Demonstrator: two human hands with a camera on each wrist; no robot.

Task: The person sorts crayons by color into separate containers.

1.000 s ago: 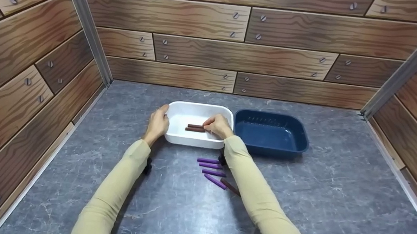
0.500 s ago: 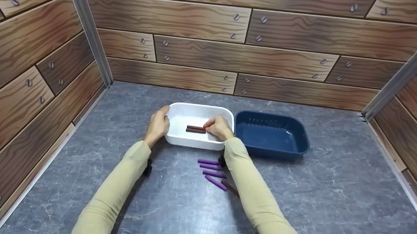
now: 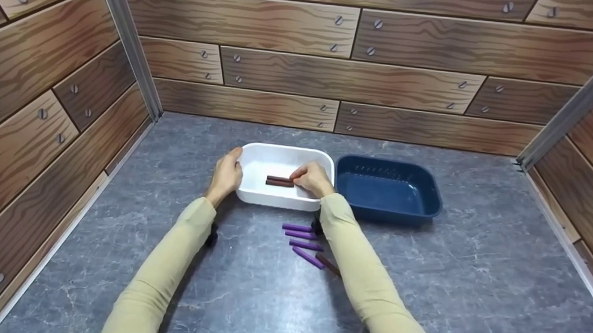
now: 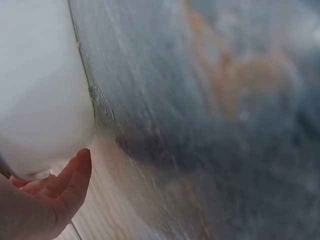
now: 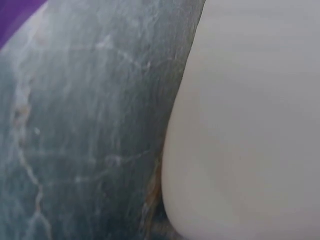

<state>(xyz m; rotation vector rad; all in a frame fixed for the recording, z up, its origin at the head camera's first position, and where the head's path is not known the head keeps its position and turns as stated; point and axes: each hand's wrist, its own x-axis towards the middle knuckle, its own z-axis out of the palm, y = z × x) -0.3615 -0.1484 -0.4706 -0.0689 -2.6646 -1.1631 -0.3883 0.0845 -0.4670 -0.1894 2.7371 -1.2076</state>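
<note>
A white rectangular tub (image 3: 281,202) stands near the middle of the table. At its left end my left hand (image 3: 226,172) holds the wall, thumb at the rim; in the left wrist view the fingers (image 4: 75,182) press its outside. Two thin brown sticks (image 3: 279,183) lie side by side on the tub's floor. My right hand (image 3: 313,178) reaches inside and pinches a brown stick at its right end. In the right wrist view the tub's outer wall (image 5: 240,125) fills the right side, with the hand itself out of sight.
A dark blue tub (image 3: 389,215) stands right beside the white one. Several purple sticks (image 3: 306,245) lie in front, and another brown stick (image 3: 327,264) is partly hidden by the right sleeve (image 3: 357,254). Wood-patterned walls (image 3: 281,68) enclose the grey marbled table (image 3: 251,294).
The two brown sticks lie slightly closer together than a second ago, with the right fingers still at their right end. The left hand keeps its place on the white tub.
</note>
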